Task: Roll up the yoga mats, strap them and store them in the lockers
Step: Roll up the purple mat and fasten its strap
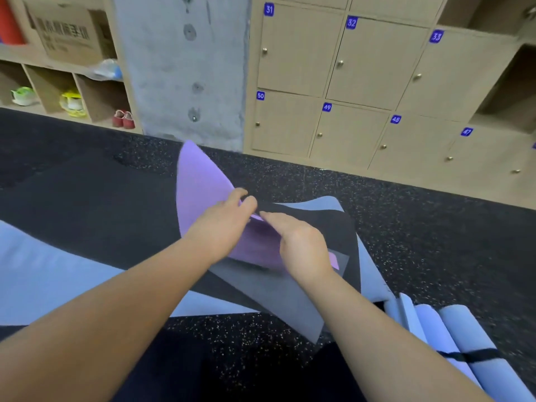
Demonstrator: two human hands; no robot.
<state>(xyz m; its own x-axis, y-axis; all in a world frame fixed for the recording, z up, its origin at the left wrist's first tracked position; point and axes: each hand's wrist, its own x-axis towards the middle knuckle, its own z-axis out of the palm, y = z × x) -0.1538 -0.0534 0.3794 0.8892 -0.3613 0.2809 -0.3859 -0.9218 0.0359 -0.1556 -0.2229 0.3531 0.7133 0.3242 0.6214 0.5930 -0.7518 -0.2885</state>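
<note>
Several mats overlap on the dark speckled floor (406,216) at centre frame, below numbered lockers (333,82) at upper right. Left hand (224,219) pinches the lifted edge of the purple mat (197,184); right hand (298,242) grips that mat just beside it.

Black speckled floor (435,227): spread grey-blue mat (52,271), dark mat (290,300), strapped rolled mats (452,338) on it

I see even, soft indoor light with faint shadows and no glare. Wide-angle bending curves the numbered beige wooden lockers (348,82) at the edges; the whole frame is slightly motion-blurred.
</note>
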